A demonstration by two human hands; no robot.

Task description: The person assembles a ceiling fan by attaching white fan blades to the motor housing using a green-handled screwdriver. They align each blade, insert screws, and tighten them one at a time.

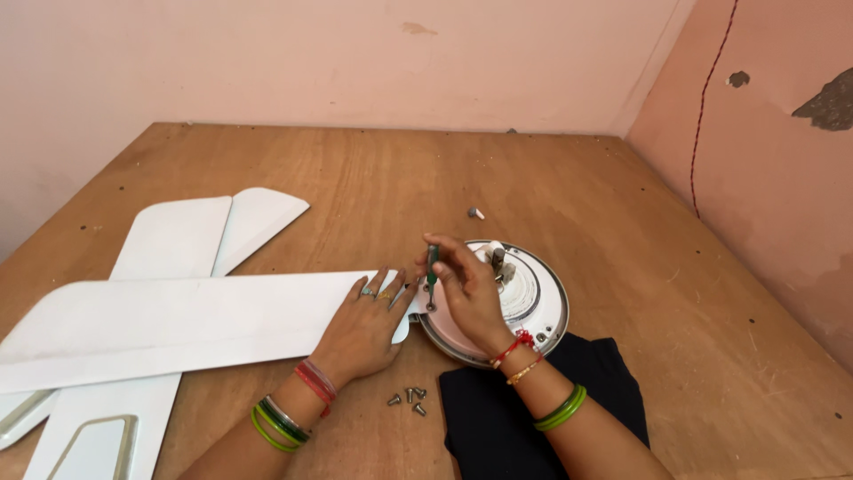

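The green-handled screwdriver (432,271) stands upright in the right hand's (468,298) closed grip, tip where the long white fan blade (178,324) meets the round white motor housing (533,302). The left hand (364,329) presses flat on the blade. A slipping tip could strip the screw or jab fingers. Loose screws (409,397) lie uncontained on the wooden bench (355,178).

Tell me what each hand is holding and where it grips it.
The right hand grips a green-handled screwdriver by its handle, tip down. The left hand holds nothing; it presses flat on the white fan blade.
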